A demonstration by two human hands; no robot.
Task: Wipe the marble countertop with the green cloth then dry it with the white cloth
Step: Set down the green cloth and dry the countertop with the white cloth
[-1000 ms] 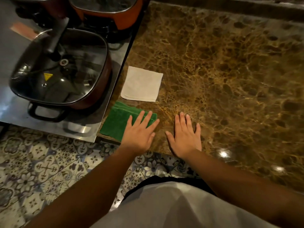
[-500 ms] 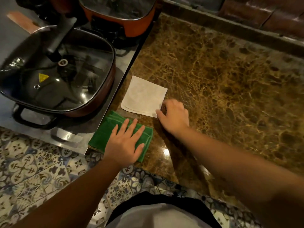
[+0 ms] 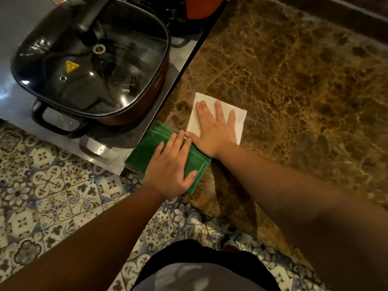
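Observation:
A folded green cloth (image 3: 144,152) lies at the near left corner of the brown marble countertop (image 3: 294,85). My left hand (image 3: 170,164) rests flat on it, fingers spread, covering its middle. Just beyond it lies a folded white cloth (image 3: 237,118). My right hand (image 3: 214,129) lies flat on the white cloth with fingers apart, its thumb touching the green cloth's far edge. Neither cloth is lifted or bunched.
A dark square pot with a glass lid (image 3: 90,59) stands on the steel stove top (image 3: 16,22) left of the marble. An orange pot (image 3: 201,7) is behind it. Patterned floor tiles (image 3: 48,185) lie below the counter edge. A raised ledge (image 3: 336,13) borders the marble's far side.
My right hand moved from the bare marble onto the white cloth and flattened on it. My left hand slid further onto the green cloth.

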